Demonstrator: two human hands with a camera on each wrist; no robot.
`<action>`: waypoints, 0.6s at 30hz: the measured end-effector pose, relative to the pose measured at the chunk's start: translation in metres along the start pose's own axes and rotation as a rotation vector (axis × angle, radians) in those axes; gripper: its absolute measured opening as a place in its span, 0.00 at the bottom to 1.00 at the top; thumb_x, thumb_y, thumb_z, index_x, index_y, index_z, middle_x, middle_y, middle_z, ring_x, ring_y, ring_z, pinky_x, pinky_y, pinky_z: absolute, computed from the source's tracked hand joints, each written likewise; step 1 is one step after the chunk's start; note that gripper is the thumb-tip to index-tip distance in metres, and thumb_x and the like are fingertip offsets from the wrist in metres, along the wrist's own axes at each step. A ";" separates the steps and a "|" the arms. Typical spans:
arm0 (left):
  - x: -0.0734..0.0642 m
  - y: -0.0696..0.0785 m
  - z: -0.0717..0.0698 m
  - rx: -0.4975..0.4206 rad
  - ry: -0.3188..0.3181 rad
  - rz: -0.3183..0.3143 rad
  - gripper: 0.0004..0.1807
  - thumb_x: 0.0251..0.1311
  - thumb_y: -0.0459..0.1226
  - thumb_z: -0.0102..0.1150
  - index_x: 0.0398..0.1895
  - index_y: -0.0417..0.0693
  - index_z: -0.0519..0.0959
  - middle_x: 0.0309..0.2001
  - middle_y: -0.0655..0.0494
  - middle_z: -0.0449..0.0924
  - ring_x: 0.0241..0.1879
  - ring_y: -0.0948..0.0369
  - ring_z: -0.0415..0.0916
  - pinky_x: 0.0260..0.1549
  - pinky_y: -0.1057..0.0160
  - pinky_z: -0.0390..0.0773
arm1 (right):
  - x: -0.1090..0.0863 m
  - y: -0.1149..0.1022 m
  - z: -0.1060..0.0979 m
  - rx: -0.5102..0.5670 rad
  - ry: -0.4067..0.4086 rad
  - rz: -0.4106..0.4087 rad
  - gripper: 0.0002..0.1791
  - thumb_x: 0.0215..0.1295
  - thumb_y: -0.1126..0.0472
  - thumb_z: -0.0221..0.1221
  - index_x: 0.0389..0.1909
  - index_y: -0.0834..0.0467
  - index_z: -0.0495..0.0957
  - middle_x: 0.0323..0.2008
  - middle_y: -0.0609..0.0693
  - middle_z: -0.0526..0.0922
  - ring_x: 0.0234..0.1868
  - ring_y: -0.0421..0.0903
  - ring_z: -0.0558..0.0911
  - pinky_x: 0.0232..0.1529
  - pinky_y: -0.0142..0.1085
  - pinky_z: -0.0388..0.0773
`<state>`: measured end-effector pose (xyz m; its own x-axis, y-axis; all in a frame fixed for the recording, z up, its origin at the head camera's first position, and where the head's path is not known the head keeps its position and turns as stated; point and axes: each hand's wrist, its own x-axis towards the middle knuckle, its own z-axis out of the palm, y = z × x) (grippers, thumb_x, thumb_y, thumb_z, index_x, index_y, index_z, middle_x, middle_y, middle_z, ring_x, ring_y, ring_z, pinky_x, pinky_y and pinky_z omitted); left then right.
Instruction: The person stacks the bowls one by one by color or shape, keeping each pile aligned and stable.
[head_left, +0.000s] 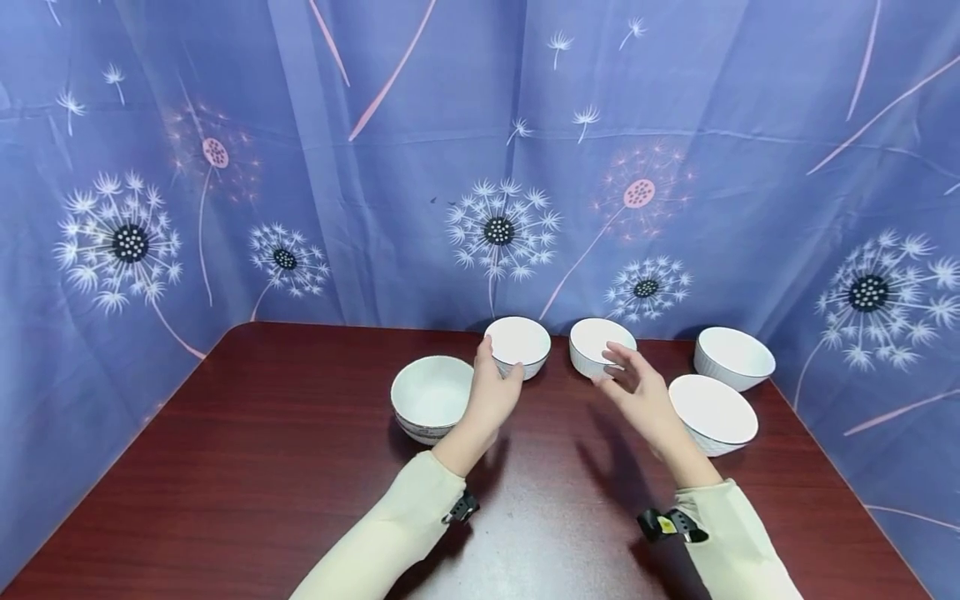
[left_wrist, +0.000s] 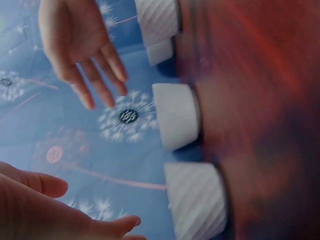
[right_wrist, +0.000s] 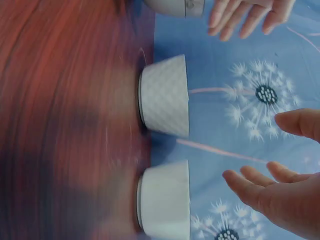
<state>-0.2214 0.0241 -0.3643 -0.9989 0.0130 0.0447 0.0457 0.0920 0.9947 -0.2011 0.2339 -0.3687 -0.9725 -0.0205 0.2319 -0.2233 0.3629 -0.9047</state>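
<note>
My left hand (head_left: 495, 396) hovers with parted fingers in front of a small white bowl (head_left: 517, 340) at the table's back edge. In the head view its fingertips overlap that bowl's rim, while the left wrist view shows the hand (left_wrist: 55, 205) apart from the textured bowl (left_wrist: 197, 202). My right hand (head_left: 643, 400), fingers spread and loosely bent, is in the air before a second small white bowl (head_left: 596, 340). The right wrist view shows a gap between the hand (right_wrist: 277, 197) and the smooth-sided bowl (right_wrist: 165, 200). Neither hand holds anything.
A larger bowl (head_left: 431, 392) with a patterned outside stands left of my left hand. Two white bowls, one nearer (head_left: 712, 412) and one farther back (head_left: 733, 354), stand at the right. A blue dandelion-print curtain (head_left: 405, 208) hangs behind the dark red wooden table (head_left: 247, 467).
</note>
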 end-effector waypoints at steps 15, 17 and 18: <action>0.012 -0.024 0.040 -0.079 0.123 -0.107 0.45 0.64 0.31 0.50 0.74 0.34 0.33 0.72 0.28 0.37 0.72 0.43 0.42 0.68 0.49 0.51 | -0.019 0.012 -0.047 -0.121 0.108 0.003 0.32 0.69 0.64 0.55 0.70 0.67 0.55 0.64 0.68 0.65 0.63 0.64 0.65 0.47 0.13 0.64; 0.015 -0.027 0.044 -0.096 0.146 -0.117 0.45 0.65 0.31 0.50 0.74 0.34 0.32 0.72 0.28 0.37 0.72 0.43 0.42 0.68 0.49 0.52 | -0.021 0.016 -0.054 -0.123 0.117 0.017 0.33 0.70 0.64 0.54 0.71 0.67 0.53 0.65 0.67 0.64 0.64 0.65 0.64 0.47 0.13 0.64; 0.017 -0.028 0.046 -0.104 0.158 -0.124 0.45 0.65 0.31 0.50 0.74 0.34 0.31 0.72 0.27 0.38 0.72 0.43 0.43 0.68 0.50 0.52 | -0.022 0.018 -0.058 -0.126 0.122 0.022 0.33 0.70 0.63 0.54 0.71 0.67 0.53 0.64 0.67 0.64 0.64 0.64 0.64 0.46 0.13 0.64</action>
<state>-0.2390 0.0670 -0.3957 -0.9861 -0.1493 -0.0723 -0.0701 -0.0203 0.9973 -0.1797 0.2949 -0.3693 -0.9603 0.0990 0.2608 -0.1845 0.4756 -0.8601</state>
